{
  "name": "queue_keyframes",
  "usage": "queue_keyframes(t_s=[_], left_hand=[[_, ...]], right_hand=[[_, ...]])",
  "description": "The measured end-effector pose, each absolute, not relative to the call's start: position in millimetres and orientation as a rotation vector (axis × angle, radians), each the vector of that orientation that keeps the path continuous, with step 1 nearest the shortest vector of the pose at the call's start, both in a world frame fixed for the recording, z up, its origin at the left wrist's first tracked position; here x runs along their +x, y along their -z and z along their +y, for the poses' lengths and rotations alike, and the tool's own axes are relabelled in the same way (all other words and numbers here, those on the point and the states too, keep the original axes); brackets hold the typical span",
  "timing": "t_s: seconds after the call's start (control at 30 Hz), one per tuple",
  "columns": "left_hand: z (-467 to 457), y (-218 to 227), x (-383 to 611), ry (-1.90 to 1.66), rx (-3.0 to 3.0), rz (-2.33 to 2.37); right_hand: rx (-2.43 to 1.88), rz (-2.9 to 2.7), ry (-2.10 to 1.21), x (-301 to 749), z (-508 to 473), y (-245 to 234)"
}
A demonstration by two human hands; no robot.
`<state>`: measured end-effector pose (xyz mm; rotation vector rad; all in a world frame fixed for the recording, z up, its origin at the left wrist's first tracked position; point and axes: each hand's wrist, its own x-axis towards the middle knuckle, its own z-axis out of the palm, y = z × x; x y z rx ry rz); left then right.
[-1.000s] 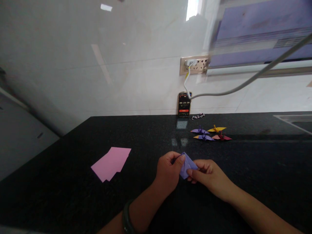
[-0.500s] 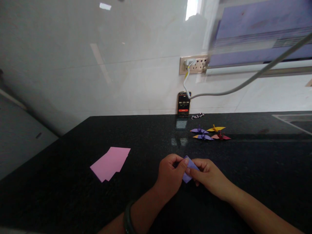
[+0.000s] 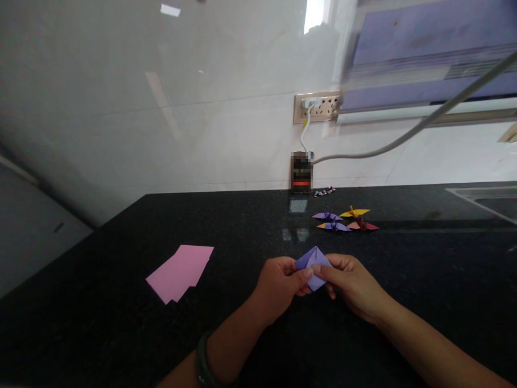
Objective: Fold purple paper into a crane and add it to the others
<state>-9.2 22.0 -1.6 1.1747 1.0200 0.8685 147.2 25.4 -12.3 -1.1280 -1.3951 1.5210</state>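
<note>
A small folded purple origami paper (image 3: 315,258) is held between my two hands, above the dark counter. My left hand (image 3: 280,283) pinches its left side, the thumb pressed on the front face. From the right, my right hand (image 3: 347,277) grips the other side with its thumb flat on the paper. Both sets of fingertips behind the paper are partly hidden. The paper is diamond-shaped, with a point upward and fold lines showing on its face. Beyond my hands sit several folded paper cranes (image 3: 334,227) in purple, yellow and red.
Pink paper sheets (image 3: 181,272) lie stacked unevenly at the left on the black counter (image 3: 121,237). A phone (image 3: 301,172) leans against the wall beside a beaded string (image 3: 325,192). A grey cable (image 3: 388,151) crosses in front of the wall socket (image 3: 317,106). A sink edge (image 3: 472,202) is at right.
The purple paper now shows more of its face, a wider diamond with its top point raised. My thumbs have shifted lower on it. The view has moved slightly.
</note>
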Motion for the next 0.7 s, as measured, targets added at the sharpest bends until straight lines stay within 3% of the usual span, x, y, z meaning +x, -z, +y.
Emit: queue_keyframes(t_s=[0.7], left_hand=[[20.0,5.7,-4.9,-0.912,1.263,1.134]], right_hand=[[-1.141,-1.424,-1.515,145.8,24.9,12.0]])
